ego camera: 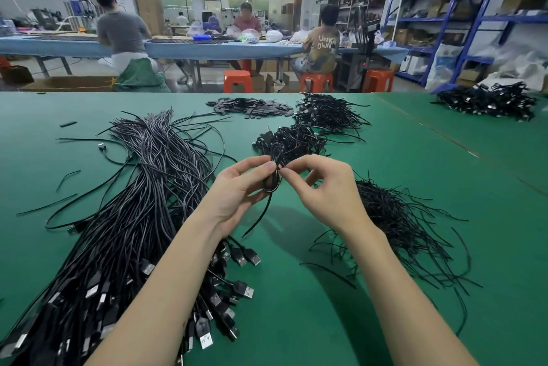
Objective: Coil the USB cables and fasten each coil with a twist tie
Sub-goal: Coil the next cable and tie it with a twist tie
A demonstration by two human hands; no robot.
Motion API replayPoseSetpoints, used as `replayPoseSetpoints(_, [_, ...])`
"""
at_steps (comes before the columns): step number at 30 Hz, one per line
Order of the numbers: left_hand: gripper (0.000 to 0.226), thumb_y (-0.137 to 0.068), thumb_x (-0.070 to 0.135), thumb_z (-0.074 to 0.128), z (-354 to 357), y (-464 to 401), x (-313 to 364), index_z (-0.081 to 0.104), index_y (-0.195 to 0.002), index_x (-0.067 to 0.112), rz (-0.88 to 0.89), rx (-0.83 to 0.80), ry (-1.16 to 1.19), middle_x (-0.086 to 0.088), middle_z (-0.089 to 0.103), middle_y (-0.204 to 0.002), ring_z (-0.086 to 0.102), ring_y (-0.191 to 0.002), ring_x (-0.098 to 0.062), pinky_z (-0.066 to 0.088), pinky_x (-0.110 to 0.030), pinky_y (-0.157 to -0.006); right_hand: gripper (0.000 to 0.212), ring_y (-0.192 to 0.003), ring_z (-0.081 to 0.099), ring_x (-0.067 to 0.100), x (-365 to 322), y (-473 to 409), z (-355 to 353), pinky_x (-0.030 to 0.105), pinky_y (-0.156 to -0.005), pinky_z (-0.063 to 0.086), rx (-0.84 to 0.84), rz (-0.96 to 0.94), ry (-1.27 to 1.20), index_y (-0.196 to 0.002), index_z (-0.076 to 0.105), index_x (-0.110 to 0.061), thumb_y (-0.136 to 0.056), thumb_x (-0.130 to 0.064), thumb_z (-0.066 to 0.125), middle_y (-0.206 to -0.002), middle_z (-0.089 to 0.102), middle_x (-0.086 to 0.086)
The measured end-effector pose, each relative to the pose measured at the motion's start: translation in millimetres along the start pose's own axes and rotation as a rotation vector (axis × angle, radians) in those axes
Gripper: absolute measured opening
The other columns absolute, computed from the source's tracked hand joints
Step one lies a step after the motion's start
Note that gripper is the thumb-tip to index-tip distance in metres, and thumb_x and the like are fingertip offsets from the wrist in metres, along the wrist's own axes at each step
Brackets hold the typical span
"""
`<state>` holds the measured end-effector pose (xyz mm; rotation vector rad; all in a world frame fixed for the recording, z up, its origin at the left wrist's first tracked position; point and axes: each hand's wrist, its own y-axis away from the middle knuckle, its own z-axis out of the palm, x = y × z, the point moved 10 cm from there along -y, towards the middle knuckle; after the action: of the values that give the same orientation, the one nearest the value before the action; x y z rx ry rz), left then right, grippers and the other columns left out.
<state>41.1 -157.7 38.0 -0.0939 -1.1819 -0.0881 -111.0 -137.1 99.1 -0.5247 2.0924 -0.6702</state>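
two bare forearms reach in from the bottom edge over a green table [385,164]. left hand [237,190] grips a small coil [274,178] of black usb cable, fingers curled round it, thumb tip up near the coil's top; coil is held above the table, between both hands, and one loose cable end hangs from it down toward the table. right hand [323,187] pinches at the coil's top with thumb and index, other fingers curled in; whether a twist tie sits in that pinch cannot be told, too small. big bundle [142,202] of uncoiled usb cables lies left of the left arm, running from far-left-centre down to the bottom-left corner, usb plugs [240,259] fanned out at the near end beside the left forearm. ties [400,223], thin black strands in a loose heap, lie right of the right hand, partly under the right wrist. finished coils [293,137] piled just beyond the hands, a second pile [329,112] behind it to the right. flat dark strips [252,106] heaped at the table's far edge. another cable heap [486,101] far right. beyond the table, people on orange stools [237,81] at a blue bench, blue shelving [462,18] on the right
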Motion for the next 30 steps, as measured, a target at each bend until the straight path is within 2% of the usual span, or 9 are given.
replayPoseSetpoints(5, [0.028, -0.062, 0.024, 0.084, 4.3, 1.8, 6.6, 0.079, -0.089, 0.018, 0.056, -0.021, -0.025, -0.008, 0.075, -0.089, 0.068, -0.076, -0.013, 0.055, -0.021, -0.070, 0.011, -0.043, 0.047, 0.003, 32.1, 36.5, 67.8, 0.011, -0.035, 0.032, -0.309, 0.965, -1.154, -0.068, 0.074, -0.009, -0.078, -0.015, 0.073, -0.064, 0.058, -0.001])
replayPoseSetpoints(6, [0.029, -0.061, 0.026, 0.085, 5.0, 2.0, 7.1, 0.080, -0.089, 0.018, 0.053, -0.030, -0.037, -0.008, 0.075, -0.090, 0.068, -0.076, -0.013, 0.055, -0.021, -0.071, 0.010, -0.043, 0.047, 0.002, 28.8, 42.6, 72.4, 0.010, -0.034, 0.032, -0.336, 1.040, -1.254, -0.069, 0.074, -0.009, -0.075, -0.016, 0.074, -0.065, 0.058, -0.001])
replayPoseSetpoints(8, [0.033, -0.062, 0.027, 0.084, 2.3, 1.6, 5.7, 0.078, -0.093, 0.017, 0.032, -0.026, -0.055, -0.007, 0.074, -0.091, 0.067, -0.076, -0.013, 0.055, -0.021, -0.070, 0.010, -0.046, 0.053, 0.006, 31.9, 35.0, 65.5, 0.013, -0.038, 0.037, -0.359, 0.881, -1.075, -0.078, 0.074, -0.012, -0.085, -0.019, 0.074, -0.069, 0.063, -0.001])
replayPoseSetpoints(12, [0.031, -0.065, 0.027, 0.082, -7.4, 0.5, -1.0, 0.077, -0.094, 0.017, -0.028, 0.029, -0.059, -0.002, 0.074, -0.085, 0.067, -0.073, -0.012, 0.054, -0.020, -0.068, 0.012, -0.053, 0.070, 0.017, 15.3, 7.0, 20.6, 0.028, -0.046, 0.053, -0.224, 0.228, -0.297, -0.095, 0.070, -0.027, -0.087, -0.027, 0.078, -0.081, 0.072, -0.009])
replayPoseSetpoints(17, [0.030, -0.064, 0.028, 0.082, -7.1, -0.2, -0.6, 0.078, -0.093, 0.018, -0.029, 0.025, -0.060, -0.004, 0.074, -0.090, 0.067, -0.075, -0.011, 0.054, -0.023, -0.075, 0.004, -0.053, 0.064, 0.009, -10.0, 4.0, 2.9, 0.026, -0.058, 0.053, -0.045, -0.137, 0.011, -0.089, 0.072, -0.028, -0.088, -0.031, 0.075, -0.081, 0.069, -0.018])
replayPoseSetpoints(20, [0.029, -0.065, 0.025, 0.082, -7.8, 0.4, 1.1, 0.077, -0.093, 0.018, -0.005, 0.022, -0.053, -0.006, 0.073, -0.089, 0.066, -0.073, -0.012, 0.054, -0.020, -0.066, 0.014, -0.049, 0.065, 0.011, -0.8, 5.5, 11.6, 0.023, -0.051, 0.050, -0.018, 0.012, -0.080, -0.074, 0.072, -0.024, -0.088, -0.023, 0.071, -0.071, 0.068, -0.013])
replayPoseSetpoints(25, [0.029, -0.063, 0.025, 0.084, -2.8, -0.4, 1.9, 0.079, -0.091, 0.017, 0.018, -0.009, -0.053, -0.009, 0.072, -0.090, 0.067, -0.077, -0.014, 0.056, -0.022, -0.071, 0.017, -0.037, 0.048, 0.005, 32.5, 48.0, 85.1, 0.012, -0.033, 0.036, -0.218, 1.119, -1.373, -0.061, 0.070, -0.005, -0.078, -0.010, 0.065, -0.058, 0.057, 0.003])
replayPoseSetpoints(27, [0.031, -0.062, 0.026, 0.084, -5.5, -0.8, 0.7, 0.079, -0.091, 0.017, 0.011, 0.010, -0.063, -0.008, 0.073, -0.089, 0.068, -0.076, -0.013, 0.056, -0.021, -0.069, 0.016, -0.040, 0.050, 0.005, 30.8, 49.7, 87.6, 0.011, -0.035, 0.038, -0.278, 1.102, -1.375, -0.068, 0.071, -0.007, -0.082, -0.014, 0.067, -0.062, 0.059, 0.000])
replayPoseSetpoints(30, [0.032, -0.063, 0.029, 0.082, -13.1, -0.9, -3.9, 0.076, -0.094, 0.018, -0.023, 0.068, -0.081, -0.006, 0.072, -0.087, 0.066, -0.069, -0.010, 0.051, -0.019, -0.062, 0.014, -0.049, 0.061, 0.014, 40.7, 26.8, 54.7, 0.019, -0.045, 0.046, -0.220, 0.636, -0.747, -0.086, 0.074, -0.018, -0.093, -0.029, 0.068, -0.079, 0.070, -0.003])
